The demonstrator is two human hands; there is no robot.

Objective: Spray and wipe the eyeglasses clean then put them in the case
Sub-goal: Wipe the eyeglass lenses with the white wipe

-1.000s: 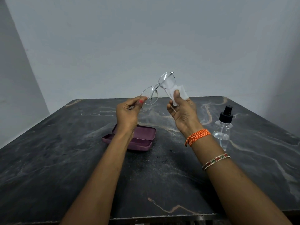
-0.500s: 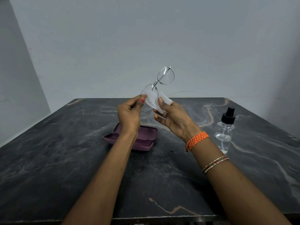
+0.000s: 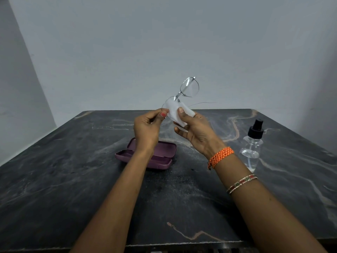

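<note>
Case: the purple case [image 3: 145, 155] is lying open near the middle of the table [image 3: 54, 179], below the hands.
Left hand: the left hand [image 3: 146, 129] is pinching the eyeglasses [image 3: 182, 96] at the lower lens, holding them tilted above the table.
Right hand: the right hand [image 3: 196, 131] is pressing a white cloth [image 3: 177, 113] around that lower lens, thumb on top.
Bottle: the spray bottle [image 3: 252, 146] is standing upright toward the table's right edge.

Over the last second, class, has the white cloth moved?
Yes. The white cloth in the right hand has shifted left and down, from the upper lens onto the lower one, nearer the case.
</note>
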